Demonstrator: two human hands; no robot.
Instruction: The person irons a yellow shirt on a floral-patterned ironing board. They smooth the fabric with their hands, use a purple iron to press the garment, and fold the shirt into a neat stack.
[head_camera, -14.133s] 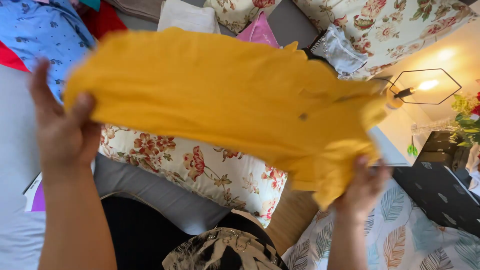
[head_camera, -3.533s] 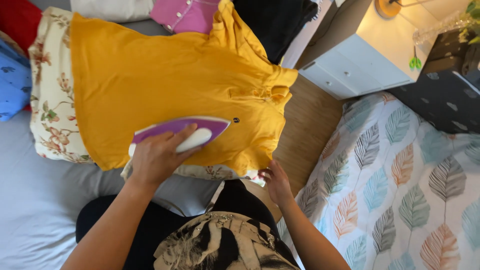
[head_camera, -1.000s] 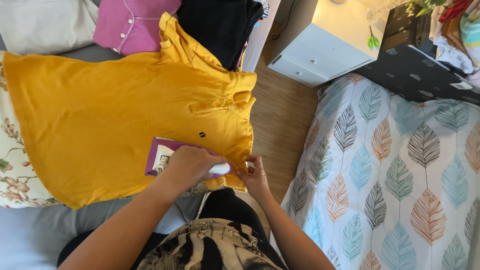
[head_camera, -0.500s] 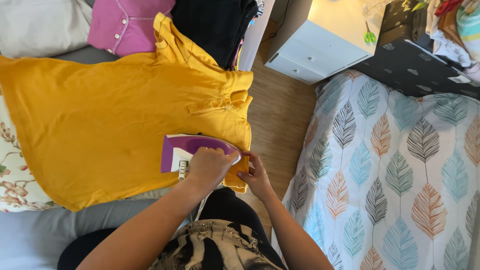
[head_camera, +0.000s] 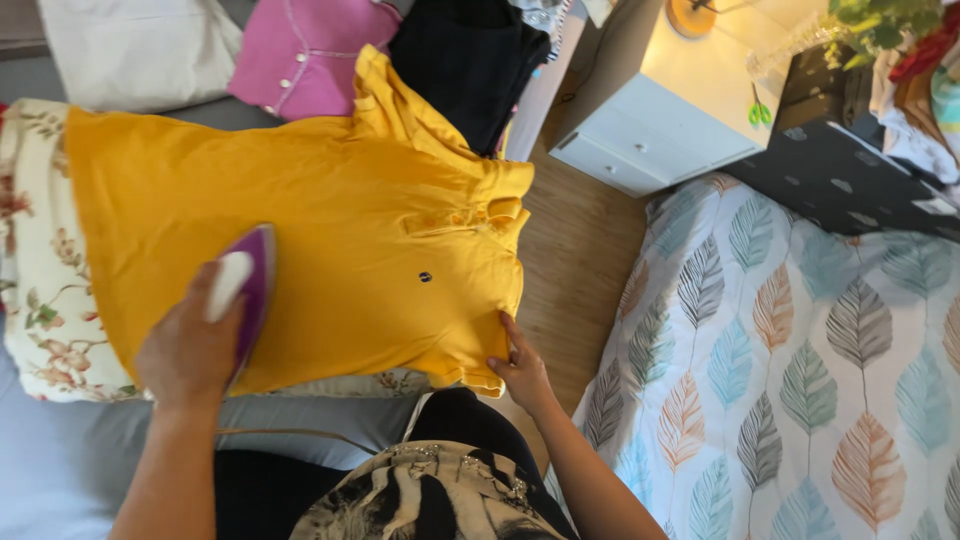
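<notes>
A yellow polo shirt (head_camera: 340, 230) lies spread flat over a floral pillow (head_camera: 30, 300), its collar toward the right. My left hand (head_camera: 185, 350) grips a purple and white iron (head_camera: 245, 290) that rests on the shirt's lower left part. My right hand (head_camera: 520, 370) pinches the shirt's sleeve edge at the lower right and holds it taut.
A pink buttoned shirt (head_camera: 300, 60), a black garment (head_camera: 470, 70) and a cream cloth (head_camera: 140, 50) lie beyond the yellow shirt. A white nightstand (head_camera: 660, 120) stands on the wooden floor (head_camera: 580, 260). A leaf-patterned bedspread (head_camera: 800, 370) fills the right side.
The iron has slid left across the shirt, away from the sleeve where it was. My right hand stays at the sleeve edge. The view has shifted slightly.
</notes>
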